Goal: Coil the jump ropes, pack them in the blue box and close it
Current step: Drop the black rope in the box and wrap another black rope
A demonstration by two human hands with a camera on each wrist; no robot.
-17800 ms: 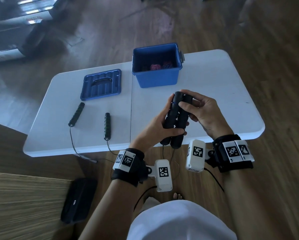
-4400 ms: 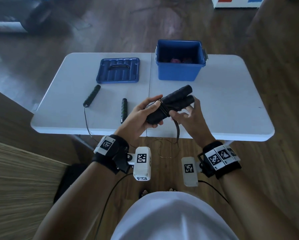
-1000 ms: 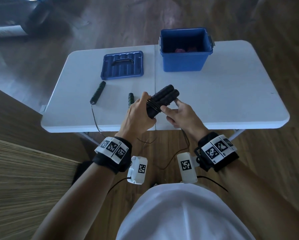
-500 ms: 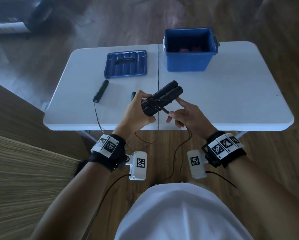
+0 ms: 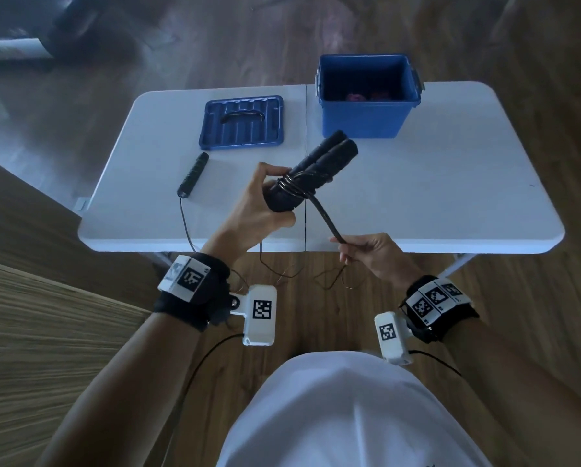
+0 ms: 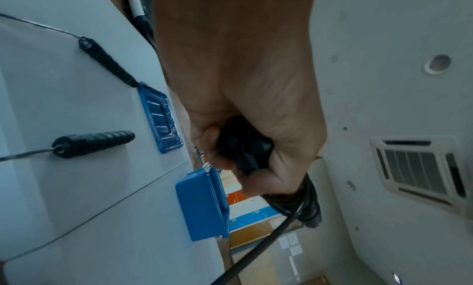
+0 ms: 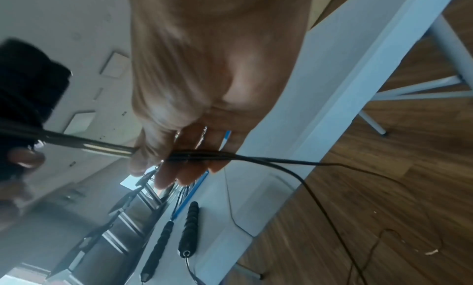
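My left hand (image 5: 275,197) grips two black jump rope handles (image 5: 316,163) held together, with several turns of thin cord wound round them. The cord (image 5: 322,214) runs taut down and right to my right hand (image 5: 349,247), which pinches it above the table's front edge. The blue box (image 5: 366,119) stands open at the back, something reddish inside. Its blue lid (image 5: 242,123) lies flat to the left. A second rope's handle (image 5: 193,175) lies on the table. The left wrist view shows both its handles (image 6: 94,141), apart from my left hand (image 6: 243,147).
The white folding table (image 5: 433,197) has a seam down its middle. Loose cord (image 5: 332,281) hangs off the front edge in loops over the wooden floor. A wood-grain surface (image 5: 46,332) lies low on my left.
My right hand has drawn away from the handles toward me, pulling the cord taut. My left hand still grips the paired handles, tilted a little higher.
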